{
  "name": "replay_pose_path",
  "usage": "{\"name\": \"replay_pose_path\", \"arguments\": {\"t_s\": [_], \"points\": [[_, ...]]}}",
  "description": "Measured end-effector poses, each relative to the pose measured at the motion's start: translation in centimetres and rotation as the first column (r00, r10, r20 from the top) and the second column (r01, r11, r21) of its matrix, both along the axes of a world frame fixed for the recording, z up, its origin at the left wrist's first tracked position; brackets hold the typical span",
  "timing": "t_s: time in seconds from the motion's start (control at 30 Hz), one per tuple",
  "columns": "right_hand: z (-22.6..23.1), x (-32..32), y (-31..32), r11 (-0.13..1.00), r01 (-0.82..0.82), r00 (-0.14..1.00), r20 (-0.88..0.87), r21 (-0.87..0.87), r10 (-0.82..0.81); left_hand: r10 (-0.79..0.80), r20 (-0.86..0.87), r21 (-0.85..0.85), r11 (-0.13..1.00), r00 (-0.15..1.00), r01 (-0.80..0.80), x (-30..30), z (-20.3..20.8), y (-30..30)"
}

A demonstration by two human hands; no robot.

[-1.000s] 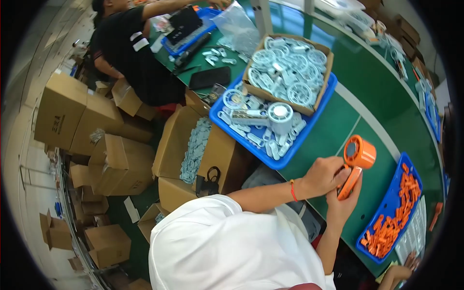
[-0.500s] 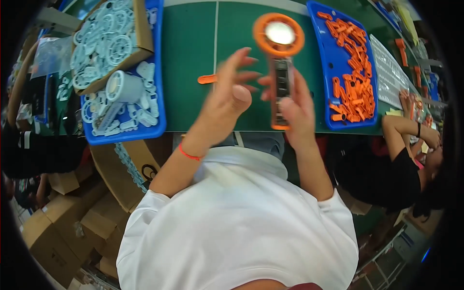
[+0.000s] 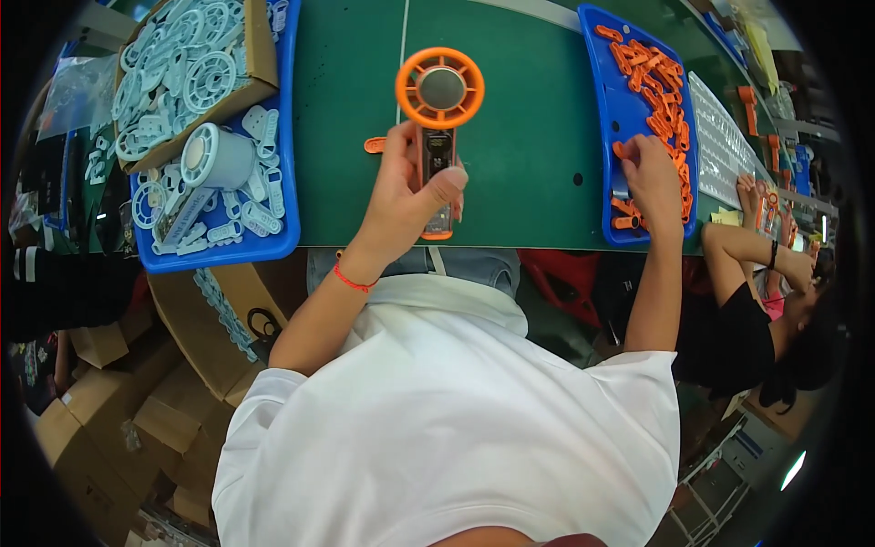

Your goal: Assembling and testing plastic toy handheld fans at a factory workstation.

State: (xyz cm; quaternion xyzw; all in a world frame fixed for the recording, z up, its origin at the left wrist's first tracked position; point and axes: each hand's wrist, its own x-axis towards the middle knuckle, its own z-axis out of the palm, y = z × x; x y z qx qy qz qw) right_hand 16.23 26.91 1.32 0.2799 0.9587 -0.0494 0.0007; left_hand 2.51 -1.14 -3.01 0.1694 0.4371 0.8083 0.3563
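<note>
Head view: your left hand (image 3: 401, 191) is wrapped around the handle of an orange fan (image 3: 438, 150), its thumb across the front; you have the round fan head pointing to 12 o'clock over the green table (image 3: 533, 137), and the dark insides of the handle show. Your right hand (image 3: 653, 182) is at 3 o'clock from the fan, over a blue tray (image 3: 609, 91), fingers bent down among small orange pieces (image 3: 670, 109); whether they pinch one, you cannot tell. Just beside your left hand, at 9 o'clock from the fan, lies an orange strip (image 3: 375, 145). Farther out at 9 o'clock, a second blue tray (image 3: 292, 191) holds a light-blue fan (image 3: 219, 157) and loose parts, with a cardboard box (image 3: 262, 46) of more parts at 10 o'clock. Another person (image 3: 729, 328) sits at 4 o'clock.
</note>
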Motion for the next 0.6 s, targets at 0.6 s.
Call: {"name": "replay_pose_path", "arguments": {"t_s": [0.6], "points": [[-1.1,-4.3,-12.5,0.737,-0.357,0.899,-0.425,-0.573,0.105,-0.112,0.068,-0.065,0.991,0.991,0.117,-0.1,-0.1,-0.6]]}}
